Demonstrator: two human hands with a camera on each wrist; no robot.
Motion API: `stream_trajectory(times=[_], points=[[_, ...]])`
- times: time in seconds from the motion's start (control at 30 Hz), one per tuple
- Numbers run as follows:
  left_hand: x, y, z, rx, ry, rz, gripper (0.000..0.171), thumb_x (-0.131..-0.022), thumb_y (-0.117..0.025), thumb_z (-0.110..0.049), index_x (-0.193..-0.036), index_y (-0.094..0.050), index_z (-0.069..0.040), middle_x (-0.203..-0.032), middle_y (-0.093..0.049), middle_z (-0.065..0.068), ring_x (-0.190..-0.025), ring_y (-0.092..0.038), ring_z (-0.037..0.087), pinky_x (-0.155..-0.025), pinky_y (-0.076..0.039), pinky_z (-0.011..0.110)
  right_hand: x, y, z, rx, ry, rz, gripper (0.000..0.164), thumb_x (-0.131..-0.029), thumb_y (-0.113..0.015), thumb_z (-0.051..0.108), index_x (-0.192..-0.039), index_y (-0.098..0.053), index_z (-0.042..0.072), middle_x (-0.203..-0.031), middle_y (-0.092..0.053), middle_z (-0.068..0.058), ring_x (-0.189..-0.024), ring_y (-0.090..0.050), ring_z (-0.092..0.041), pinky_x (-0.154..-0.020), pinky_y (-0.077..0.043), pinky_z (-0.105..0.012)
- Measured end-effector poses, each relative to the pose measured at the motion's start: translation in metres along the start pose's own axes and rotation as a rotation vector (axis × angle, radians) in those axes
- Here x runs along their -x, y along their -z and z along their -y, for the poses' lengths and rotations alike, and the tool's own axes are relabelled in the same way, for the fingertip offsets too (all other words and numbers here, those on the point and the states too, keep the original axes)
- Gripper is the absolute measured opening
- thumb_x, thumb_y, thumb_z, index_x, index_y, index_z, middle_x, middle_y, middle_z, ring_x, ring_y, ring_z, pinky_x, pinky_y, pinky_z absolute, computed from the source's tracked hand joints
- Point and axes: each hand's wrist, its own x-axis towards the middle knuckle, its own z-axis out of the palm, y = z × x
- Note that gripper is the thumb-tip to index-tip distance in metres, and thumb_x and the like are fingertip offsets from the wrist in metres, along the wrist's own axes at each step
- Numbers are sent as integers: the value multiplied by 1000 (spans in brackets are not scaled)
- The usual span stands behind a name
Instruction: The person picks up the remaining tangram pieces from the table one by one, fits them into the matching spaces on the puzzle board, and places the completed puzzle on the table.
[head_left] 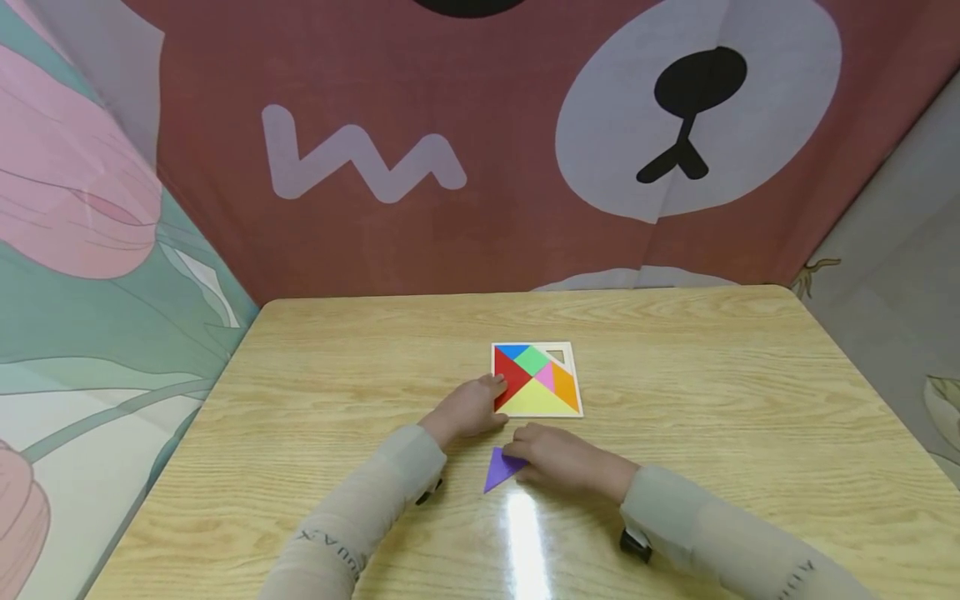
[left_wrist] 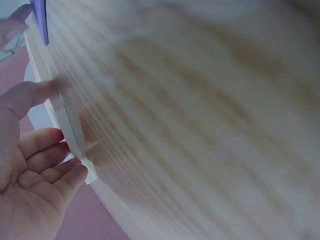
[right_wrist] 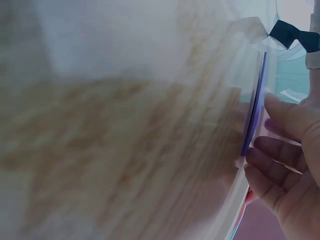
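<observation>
A tangram board (head_left: pixel 538 415) with a pale rim lies flat on the table. It holds red, yellow (head_left: pixel 538 400), blue, green, pink and orange pieces; its far right corner is bare pale wood with a small triangular cut-out (head_left: pixel 557 356). My left hand (head_left: pixel 468 408) grips the near left corner, thumb by the near edge and fingertips over the red piece (head_left: pixel 510 375). Just in front of the board, my right hand (head_left: pixel 558 458) pinches a purple triangle (head_left: pixel 501 471). In the right wrist view the purple triangle (right_wrist: pixel 256 107) appears edge-on between thumb and fingers.
The wood-grain table (head_left: pixel 337 350) runs out on both sides of the board. Behind it hangs a cloth (head_left: pixel 510 233) printed with a bear face. A bright reflection marks the tabletop near the right hand.
</observation>
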Motion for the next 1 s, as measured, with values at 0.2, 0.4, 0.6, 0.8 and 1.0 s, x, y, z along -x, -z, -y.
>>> stream_trajectory(times=[0.2, 0.4, 0.6, 0.8, 1.0], points=[[1, 0, 0, 12, -13, -2, 59, -81, -57, -32, -128, -40, 0, -130, -39, 12, -120, -34, 24, -97, -29, 31, -7, -5, -2, 11, -6, 6, 34, -79, -62, 24, -109, -59, 8, -84, -53, 2, -75, -48, -8, -68, -42, -19], [1, 0, 0, 23, -17, -7, 59, -81, -57, -31, -128, -39, 0, -130, -39, 13, -120, -34, 24, -98, -28, 30, -10, -7, -2, -9, -37, 26, 34, -78, -62, 23, -107, -58, 5, -87, -57, 0, -77, -52, -9, -71, -44, -23], [0, 1, 1, 22, -19, -15, 59, -81, -58, -31, -127, -40, 0, -129, -40, 13, -119, -35, 24, -98, -28, 30, -10, -7, -4, -42, -85, 38, 28, -77, -63, 22, -99, -57, 5, -83, -54, 2, -73, -49, -9, -70, -43, -23], [-1, 1, 1, 26, -7, -2, 59, -81, -58, -31, -128, -40, 0, -129, -40, 13, -119, -35, 24, -97, -28, 30, -8, -5, -4, -87, -149, 16, 26, -71, -69, 15, -90, -54, 5, -78, -47, 4, -72, -44, -10, -67, -42, -24], [-1, 1, 0, 13, -1, 0, 58, -81, -58, -31, -127, -41, -1, -129, -41, 12, -120, -35, 23, -97, -29, 30, -3, -1, -1, -224, -239, 6, 28, -67, -70, 5, -83, -48, 9, -70, -43, 4, -65, -42, -11, -60, -38, -23]])
